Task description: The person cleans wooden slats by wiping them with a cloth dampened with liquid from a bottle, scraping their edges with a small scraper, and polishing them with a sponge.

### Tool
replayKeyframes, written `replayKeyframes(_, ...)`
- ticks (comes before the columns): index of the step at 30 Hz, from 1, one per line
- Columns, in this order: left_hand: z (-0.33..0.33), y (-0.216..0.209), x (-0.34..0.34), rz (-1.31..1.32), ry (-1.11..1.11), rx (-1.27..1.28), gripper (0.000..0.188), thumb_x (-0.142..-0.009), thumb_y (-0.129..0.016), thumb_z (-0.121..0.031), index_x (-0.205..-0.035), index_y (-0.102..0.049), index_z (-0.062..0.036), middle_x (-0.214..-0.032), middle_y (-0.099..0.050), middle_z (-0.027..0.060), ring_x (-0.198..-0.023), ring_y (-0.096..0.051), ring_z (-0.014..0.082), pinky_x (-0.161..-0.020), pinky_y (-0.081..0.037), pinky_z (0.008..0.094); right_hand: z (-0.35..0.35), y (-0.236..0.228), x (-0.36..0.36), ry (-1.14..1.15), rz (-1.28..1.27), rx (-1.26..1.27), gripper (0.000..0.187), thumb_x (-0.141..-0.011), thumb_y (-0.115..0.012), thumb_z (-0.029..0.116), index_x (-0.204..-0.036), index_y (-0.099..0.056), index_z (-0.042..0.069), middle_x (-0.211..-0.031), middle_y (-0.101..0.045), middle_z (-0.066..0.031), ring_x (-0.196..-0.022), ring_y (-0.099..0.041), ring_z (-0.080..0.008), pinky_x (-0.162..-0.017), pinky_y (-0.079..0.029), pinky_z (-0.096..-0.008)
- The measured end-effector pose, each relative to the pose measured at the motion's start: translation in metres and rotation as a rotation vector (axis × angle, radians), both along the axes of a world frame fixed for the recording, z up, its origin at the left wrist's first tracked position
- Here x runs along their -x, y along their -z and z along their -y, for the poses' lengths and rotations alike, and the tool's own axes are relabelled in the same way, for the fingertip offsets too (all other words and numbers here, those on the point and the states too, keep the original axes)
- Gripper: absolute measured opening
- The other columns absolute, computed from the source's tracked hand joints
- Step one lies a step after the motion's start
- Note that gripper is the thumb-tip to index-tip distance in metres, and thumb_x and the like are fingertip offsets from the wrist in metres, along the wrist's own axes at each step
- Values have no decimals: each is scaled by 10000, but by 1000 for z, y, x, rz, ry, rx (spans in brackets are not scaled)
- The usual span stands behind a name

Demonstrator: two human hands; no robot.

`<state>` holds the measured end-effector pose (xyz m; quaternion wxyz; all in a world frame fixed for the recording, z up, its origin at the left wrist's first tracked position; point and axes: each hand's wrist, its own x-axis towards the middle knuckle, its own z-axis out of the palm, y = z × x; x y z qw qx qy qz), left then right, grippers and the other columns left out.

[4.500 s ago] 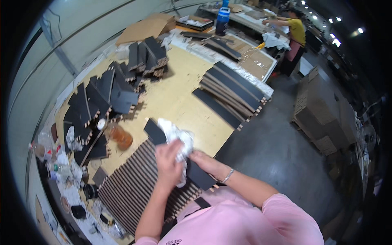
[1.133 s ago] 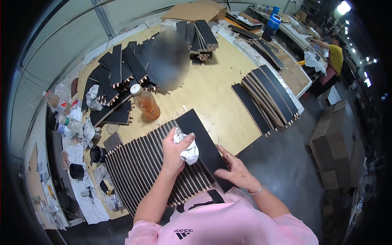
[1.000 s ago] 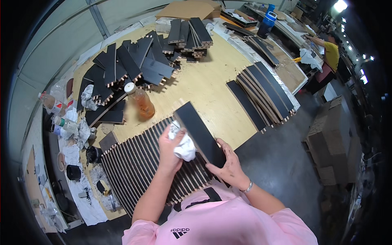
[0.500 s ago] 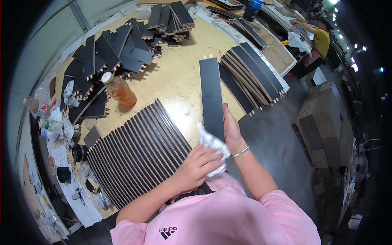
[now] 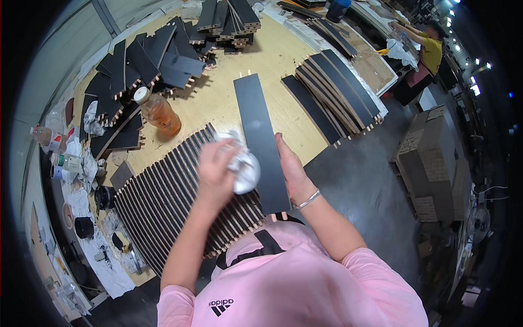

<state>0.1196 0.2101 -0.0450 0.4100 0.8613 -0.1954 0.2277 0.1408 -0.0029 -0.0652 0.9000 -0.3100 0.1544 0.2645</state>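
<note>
Bd (image 5: 259,131) swung to 11 o'clock; prob. mid-wipe | L hand (image 5: 214,170) clamped on rag (image 5: 246,173) | R hand (image 5: 295,171) 3 o'clock edge, can't tell grip

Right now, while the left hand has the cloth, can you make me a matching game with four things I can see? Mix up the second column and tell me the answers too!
Things:
1. white cloth
2. long black board by the right hand
3. white-capped bottle
4. silver bracelet

Clues:
A. around the right wrist
B. wooden pegs sticking out of both ends
C. bunched in the left hand
D. orange-brown liquid inside

Right pairs: 1-C, 2-B, 3-D, 4-A
</note>
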Motion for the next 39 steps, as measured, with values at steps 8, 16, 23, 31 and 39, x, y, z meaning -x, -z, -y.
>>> replayKeyframes(8,-116,24,49,-74,-438,-241,612,-797,-904,-167,-1385,-750,-84,-1487,-666,189,-1416,-591,429,-1218,-426,557,-14,-23,11,-26,14,83,806,-1109,-492,784,-1306,-709,33,-995,-734,-73,-840,-721,-195,-735,-651,-386)
replayKeyframes(16,-253,0,211,-111,-1017,-97,378,-919,-840,-78,-1290,-768,-54,-1306,-743,157,-1240,-670,386,-1087,-528,487,-16,21,10,-62,147,-33,450,-1201,-565,389,-1457,-640,27,-1308,-749,-165,-1017,-754,-277,-842,-691,-444)
replayKeyframes(23,-302,37,279,-595,-1493,-346,613,-945,-874,-450,-1348,-708,-19,-1256,-712,161,-1257,-653,389,-1054,-530,534,-75,-12,18,12,96,-79,530,-1185,-566,180,-1705,-463,197,-1476,-676,-151,-1222,-708,-345,-1153,-590,-578)
replayKeyframes(31,-349,19,225,-241,-1286,-360,398,-958,-845,-258,-1293,-751,-66,-1184,-729,152,-1169,-663,399,-1015,-533,511,-67,-6,23,-5,77,-161,745,-1068,-676,-33,-1710,-441,264,-1509,-647,-149,-1227,-716,-353,-1166,-585,-607)
replayKeyframes(39,-438,49,143,-364,-1126,-601,258,-926,-853,-205,-1164,-827,-106,-1130,-749,135,-1143,-673,394,-992,-547,516,-69,-32,27,69,105,-195,807,-1006,-685,-82,-1694,-455,270,-1443,-664,-135,-1306,-673,-388,-1224,-517,-692)
